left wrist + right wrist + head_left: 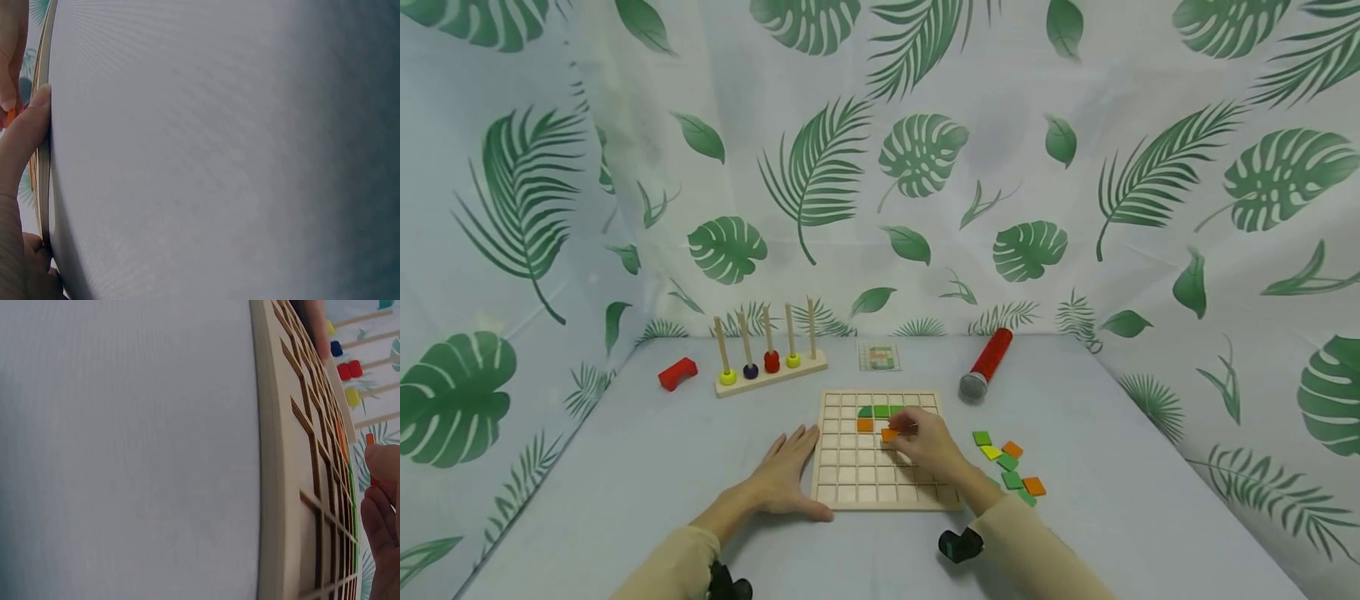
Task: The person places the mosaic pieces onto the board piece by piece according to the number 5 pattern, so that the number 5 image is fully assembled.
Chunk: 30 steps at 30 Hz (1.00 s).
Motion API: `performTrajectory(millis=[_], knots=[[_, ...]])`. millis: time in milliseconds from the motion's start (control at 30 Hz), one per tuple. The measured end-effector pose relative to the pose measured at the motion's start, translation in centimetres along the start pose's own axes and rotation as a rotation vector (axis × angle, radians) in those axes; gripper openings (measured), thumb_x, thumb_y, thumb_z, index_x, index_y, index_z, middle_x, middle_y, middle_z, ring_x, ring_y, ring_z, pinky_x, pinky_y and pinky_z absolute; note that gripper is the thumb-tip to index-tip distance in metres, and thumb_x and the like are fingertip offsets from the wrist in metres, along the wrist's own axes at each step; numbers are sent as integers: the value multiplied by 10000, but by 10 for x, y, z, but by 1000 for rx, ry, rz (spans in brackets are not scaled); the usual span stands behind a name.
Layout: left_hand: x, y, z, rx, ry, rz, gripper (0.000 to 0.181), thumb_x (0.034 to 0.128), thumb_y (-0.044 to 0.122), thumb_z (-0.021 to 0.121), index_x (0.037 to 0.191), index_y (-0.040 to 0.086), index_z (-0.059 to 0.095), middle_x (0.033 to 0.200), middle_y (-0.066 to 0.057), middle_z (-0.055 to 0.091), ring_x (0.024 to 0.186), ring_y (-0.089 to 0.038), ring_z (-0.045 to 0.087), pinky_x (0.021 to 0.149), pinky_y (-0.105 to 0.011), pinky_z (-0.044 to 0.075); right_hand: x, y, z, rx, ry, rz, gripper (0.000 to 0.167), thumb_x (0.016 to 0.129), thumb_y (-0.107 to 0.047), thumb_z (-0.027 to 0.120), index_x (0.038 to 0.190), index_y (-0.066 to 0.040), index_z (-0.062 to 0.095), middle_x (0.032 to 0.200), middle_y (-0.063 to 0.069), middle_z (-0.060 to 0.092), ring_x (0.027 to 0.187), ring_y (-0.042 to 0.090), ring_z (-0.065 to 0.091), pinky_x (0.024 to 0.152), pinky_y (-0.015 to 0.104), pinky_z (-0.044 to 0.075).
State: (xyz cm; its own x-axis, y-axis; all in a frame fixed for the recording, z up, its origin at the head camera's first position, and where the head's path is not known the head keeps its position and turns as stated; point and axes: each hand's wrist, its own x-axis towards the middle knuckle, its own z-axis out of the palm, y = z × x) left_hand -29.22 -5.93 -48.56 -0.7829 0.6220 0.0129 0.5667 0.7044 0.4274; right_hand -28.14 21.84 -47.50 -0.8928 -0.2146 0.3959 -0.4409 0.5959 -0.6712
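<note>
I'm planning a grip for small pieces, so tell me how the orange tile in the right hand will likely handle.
The orange tile is probably stiff: it shows no bend in the pinch of the right hand. It looks light, being small and thin. Flat-sided, it would likely slide rather than roll if pushed.

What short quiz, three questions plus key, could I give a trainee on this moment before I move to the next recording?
1. Multiple choice: the right hand pinches a tile of which colour?
a) yellow
b) orange
c) green
2. True or false: the left hand touches the grid board.
3. Fill in: the peg stand has ____ upright pegs.

Key: 1 b; 2 true; 3 five.
</note>
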Motion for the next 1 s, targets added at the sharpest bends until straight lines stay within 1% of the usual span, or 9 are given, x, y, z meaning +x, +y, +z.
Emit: performTrajectory(millis=[200,333,400,533,600,733,1000], knots=[[-1,-1,0,-5,-4,-4,1310,561,758,697,1492,-6,182,1544,-149,195,1424,-307,102,1136,-500,46,7,-6,19,-24,-32,-22,231,807,-8,707,1029,-4,641,973,51,659,886,162,626,777,255,534],[-1,-1,0,-15,-5,1,1304,570,746,705,1491,-12,178,1543,-155,193,1423,-313,102,1136,-503,47,12,-11,28,-29,-43,-31,229,807,-15,713,1023,-7,638,973,54,655,883,163,620,769,248,531],[-1,-1,0,-23,-4,8,1300,574,736,711,1488,-21,180,1540,-164,198,1422,-323,105,1133,-512,52,13,-12,31,-45,-44,-12,233,804,-28,718,1022,-25,639,973,33,647,879,146,610,765,239,527],[0,-1,0,-27,-3,14,1295,579,731,712,1487,-23,180,1541,-163,198,1422,-323,101,1133,-514,50,14,-11,35,-89,-48,39,237,806,-56,721,1028,-66,638,978,1,630,885,121,587,773,247,518],[0,-1,0,-14,-7,9,1297,579,746,699,1492,-11,174,1545,-151,191,1425,-312,93,1135,-505,44,14,-10,37,-108,-51,56,244,805,-65,723,1034,-72,640,985,0,630,897,120,586,787,260,515],[0,-2,0,-7,-11,5,1294,581,758,687,1495,-2,174,1547,-142,188,1426,-306,94,1137,-500,46,14,-8,40,-114,-50,57,253,801,-58,726,1039,-58,640,997,19,635,917,134,595,802,270,517],[1,-4,1,-11,-3,8,1288,583,739,704,1490,-12,183,1543,-153,199,1423,-317,105,1133,-514,54,13,-8,42,-128,-32,50,267,786,-32,717,1039,-53,634,982,14,619,883,127,580,776,263,518]])
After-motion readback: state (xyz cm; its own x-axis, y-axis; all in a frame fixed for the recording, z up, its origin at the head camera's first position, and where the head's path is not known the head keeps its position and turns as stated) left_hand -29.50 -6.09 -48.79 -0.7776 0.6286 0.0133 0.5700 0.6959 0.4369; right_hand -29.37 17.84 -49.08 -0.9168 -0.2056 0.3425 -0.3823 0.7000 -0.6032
